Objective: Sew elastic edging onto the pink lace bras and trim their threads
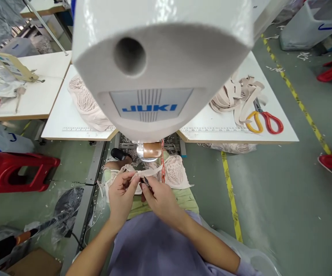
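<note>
My left hand [121, 195] and my right hand [157, 196] meet over my lap, below the big white JUKI sewing machine head [160, 57]. Both pinch a narrow beige strap [150, 172] that runs between them. The right fingers also close round a small dark tool [145, 181]. A beige lace garment [175, 170] lies on my lap beneath the strap, and a thin red tape [162, 161] hangs from the machine beside it.
On the white table lie a heap of beige straps [234, 97], red-and-yellow scissors [265, 119] and a lace piece [85, 101]. A red stool [13, 172] stands left. Yellow floor tape [230, 191] runs right. A second table [36, 88] is at left.
</note>
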Demonstrator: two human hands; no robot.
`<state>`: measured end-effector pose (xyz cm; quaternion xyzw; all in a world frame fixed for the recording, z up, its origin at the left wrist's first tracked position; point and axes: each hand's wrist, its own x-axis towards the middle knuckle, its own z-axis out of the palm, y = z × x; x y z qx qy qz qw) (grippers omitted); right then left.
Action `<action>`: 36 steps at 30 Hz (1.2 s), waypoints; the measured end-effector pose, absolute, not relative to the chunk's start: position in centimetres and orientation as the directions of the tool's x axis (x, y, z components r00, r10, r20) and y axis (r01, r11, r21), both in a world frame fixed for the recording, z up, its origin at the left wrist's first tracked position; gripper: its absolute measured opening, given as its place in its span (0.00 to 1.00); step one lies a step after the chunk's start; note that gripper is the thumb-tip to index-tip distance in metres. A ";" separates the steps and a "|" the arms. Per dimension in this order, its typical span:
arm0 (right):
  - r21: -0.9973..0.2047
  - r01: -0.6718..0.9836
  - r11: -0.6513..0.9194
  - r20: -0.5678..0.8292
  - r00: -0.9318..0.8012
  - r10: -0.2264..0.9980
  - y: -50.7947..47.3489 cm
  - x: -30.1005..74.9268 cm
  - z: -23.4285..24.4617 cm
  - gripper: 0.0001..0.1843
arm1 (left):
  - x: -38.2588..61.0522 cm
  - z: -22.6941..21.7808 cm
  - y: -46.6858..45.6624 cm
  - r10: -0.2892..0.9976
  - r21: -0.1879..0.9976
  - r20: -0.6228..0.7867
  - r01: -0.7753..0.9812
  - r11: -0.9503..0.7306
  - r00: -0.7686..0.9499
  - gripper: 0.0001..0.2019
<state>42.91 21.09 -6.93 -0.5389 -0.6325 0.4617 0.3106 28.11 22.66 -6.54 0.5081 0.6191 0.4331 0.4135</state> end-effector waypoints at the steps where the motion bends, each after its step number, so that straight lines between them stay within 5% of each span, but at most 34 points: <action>1: -0.919 0.394 -0.012 -0.111 -0.228 0.967 21.1 42.9 -7.0 0.13 | 28.1 -6.5 22.6 0.989 0.956 -0.065 0.276 0.101 -0.136 0.11; 12: -0.917 0.387 -0.103 -0.199 -0.217 0.956 21.6 43.4 -7.3 0.11 | 27.8 -7.4 22.5 0.997 0.887 0.060 0.461 -0.030 -0.049 0.07; 17: -0.899 0.433 -0.059 -0.167 -0.215 0.962 21.5 43.6 -7.7 0.11 | 27.6 -7.6 22.6 1.000 0.910 -0.023 0.415 0.016 0.012 0.06; 20: -0.964 0.236 -0.123 -0.172 -0.198 0.965 20.7 44.5 -7.2 0.13 | 27.2 -8.5 22.6 0.991 0.922 -0.131 0.369 0.122 0.000 0.08; 24: -0.995 -0.062 -0.082 -0.090 0.135 0.987 20.1 46.8 -5.8 0.13 | 26.8 -9.6 22.5 0.950 0.926 -0.312 0.219 0.308 -0.018 0.11; 26: -0.992 0.124 -0.034 -0.015 0.151 0.988 20.5 47.4 -5.4 0.08 | 26.9 -9.5 22.3 0.940 0.928 -0.342 0.154 0.338 0.000 0.12; 29: -0.877 0.475 0.072 0.037 -0.081 0.996 21.6 46.7 -6.1 0.04 | 27.4 -8.6 22.0 0.958 0.947 -0.285 0.160 0.280 0.014 0.12; 36: -0.680 0.692 0.244 0.107 -0.235 0.966 22.0 44.7 -8.7 0.08 | 27.6 -7.4 21.7 0.998 0.832 -0.017 0.554 -0.019 0.059 0.08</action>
